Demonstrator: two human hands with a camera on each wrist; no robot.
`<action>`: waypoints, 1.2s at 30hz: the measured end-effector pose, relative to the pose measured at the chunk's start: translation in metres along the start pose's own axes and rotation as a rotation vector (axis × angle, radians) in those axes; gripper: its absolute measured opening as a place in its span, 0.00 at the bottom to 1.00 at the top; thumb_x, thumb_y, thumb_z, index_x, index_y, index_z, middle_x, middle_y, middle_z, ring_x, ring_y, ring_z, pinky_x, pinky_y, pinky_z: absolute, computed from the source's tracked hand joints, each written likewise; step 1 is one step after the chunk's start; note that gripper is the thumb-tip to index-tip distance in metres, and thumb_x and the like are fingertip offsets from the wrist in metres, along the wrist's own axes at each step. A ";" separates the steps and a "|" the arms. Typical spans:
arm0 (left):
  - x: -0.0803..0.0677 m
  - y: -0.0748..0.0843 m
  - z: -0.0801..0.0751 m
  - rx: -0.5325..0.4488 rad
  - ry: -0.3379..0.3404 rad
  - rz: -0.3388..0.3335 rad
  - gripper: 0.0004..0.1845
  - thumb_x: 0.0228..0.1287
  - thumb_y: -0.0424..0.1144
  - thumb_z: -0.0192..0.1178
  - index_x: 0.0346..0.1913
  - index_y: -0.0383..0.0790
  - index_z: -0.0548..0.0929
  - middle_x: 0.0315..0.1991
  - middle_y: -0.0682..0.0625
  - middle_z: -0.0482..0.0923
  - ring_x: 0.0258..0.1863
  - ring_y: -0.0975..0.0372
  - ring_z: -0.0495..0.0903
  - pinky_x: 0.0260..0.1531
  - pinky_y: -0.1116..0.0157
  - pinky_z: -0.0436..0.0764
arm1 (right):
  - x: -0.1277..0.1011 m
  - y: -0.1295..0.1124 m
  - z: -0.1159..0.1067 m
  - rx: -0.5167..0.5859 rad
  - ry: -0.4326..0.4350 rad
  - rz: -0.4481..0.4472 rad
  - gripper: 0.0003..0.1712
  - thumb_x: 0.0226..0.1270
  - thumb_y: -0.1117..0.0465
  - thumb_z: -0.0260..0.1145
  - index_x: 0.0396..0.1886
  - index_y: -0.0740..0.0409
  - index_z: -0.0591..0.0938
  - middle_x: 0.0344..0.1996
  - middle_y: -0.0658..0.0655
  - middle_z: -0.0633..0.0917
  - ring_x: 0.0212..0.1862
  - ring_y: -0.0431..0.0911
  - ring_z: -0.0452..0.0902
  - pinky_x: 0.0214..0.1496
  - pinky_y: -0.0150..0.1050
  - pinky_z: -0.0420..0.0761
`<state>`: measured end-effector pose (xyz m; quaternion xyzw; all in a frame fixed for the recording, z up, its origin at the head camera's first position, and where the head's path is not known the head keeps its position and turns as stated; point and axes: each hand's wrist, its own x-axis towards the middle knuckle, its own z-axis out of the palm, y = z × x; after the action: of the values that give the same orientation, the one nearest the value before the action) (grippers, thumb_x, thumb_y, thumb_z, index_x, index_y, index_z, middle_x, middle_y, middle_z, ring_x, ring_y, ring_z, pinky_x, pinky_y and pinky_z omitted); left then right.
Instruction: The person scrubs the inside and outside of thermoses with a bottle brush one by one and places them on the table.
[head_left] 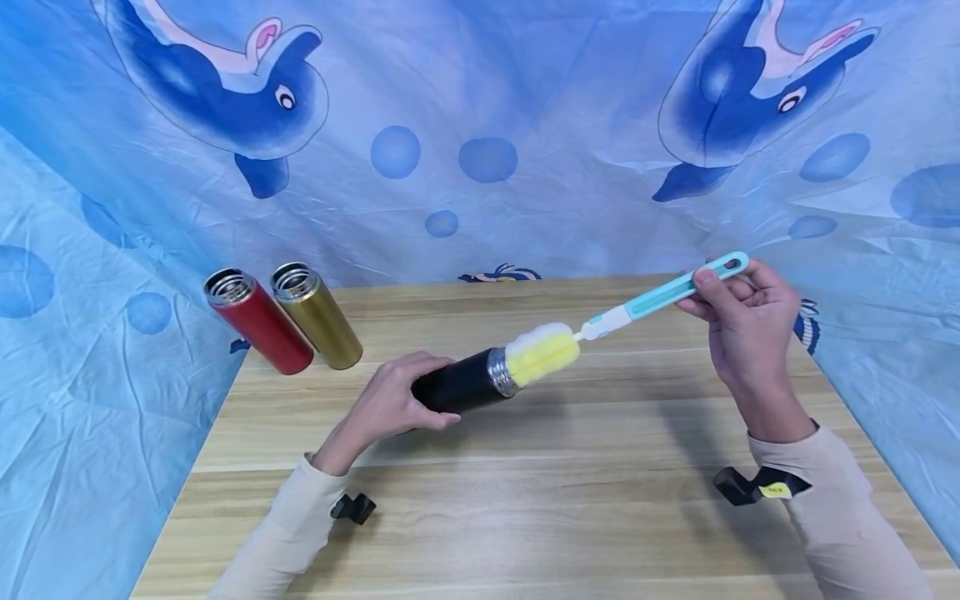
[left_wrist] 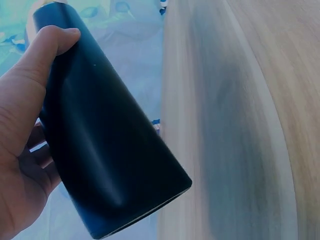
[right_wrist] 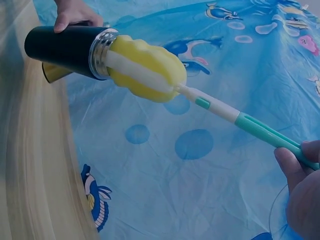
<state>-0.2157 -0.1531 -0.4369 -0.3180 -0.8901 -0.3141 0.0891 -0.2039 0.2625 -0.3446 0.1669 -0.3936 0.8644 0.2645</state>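
My left hand (head_left: 397, 396) grips a black thermos bottle (head_left: 461, 383) around its body, tilted with its steel-rimmed mouth toward the right. In the left wrist view the thumb lies across the dark bottle (left_wrist: 100, 125), whose base faces the camera. My right hand (head_left: 753, 321) pinches the turquoise and white handle of a bottle brush (head_left: 667, 296) near its looped end. The brush's yellow and white sponge head (head_left: 543, 354) is at the bottle's mouth, its tip hidden inside. Much of the sponge (right_wrist: 150, 72) shows outside the steel neck in the right wrist view.
A red bottle (head_left: 262, 325) and a gold bottle (head_left: 318, 317), both without lids, stand side by side at the table's back left. The wooden table (head_left: 525, 508) ends at a blue dolphin-print sheet (head_left: 435, 75) behind and at both sides.
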 end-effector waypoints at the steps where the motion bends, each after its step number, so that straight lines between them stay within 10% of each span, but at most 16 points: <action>1: 0.000 0.000 0.001 0.002 -0.002 0.002 0.38 0.36 0.54 0.84 0.56 0.47 0.87 0.47 0.54 0.86 0.42 0.63 0.83 0.39 0.58 0.84 | 0.000 0.001 0.000 -0.008 -0.004 0.001 0.08 0.61 0.88 0.59 0.40 0.87 0.77 0.28 0.73 0.87 0.30 0.57 0.89 0.30 0.43 0.87; 36: 0.006 0.009 0.003 0.041 0.019 -0.037 0.38 0.36 0.57 0.83 0.54 0.45 0.88 0.50 0.51 0.87 0.46 0.58 0.86 0.42 0.54 0.86 | -0.025 0.040 0.017 -0.154 -0.063 -0.020 0.07 0.62 0.83 0.66 0.38 0.82 0.78 0.27 0.67 0.88 0.31 0.51 0.89 0.33 0.39 0.87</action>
<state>-0.2143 -0.1427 -0.4325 -0.2964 -0.9013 -0.3004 0.0981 -0.2061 0.2200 -0.3698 0.1770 -0.4653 0.8233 0.2727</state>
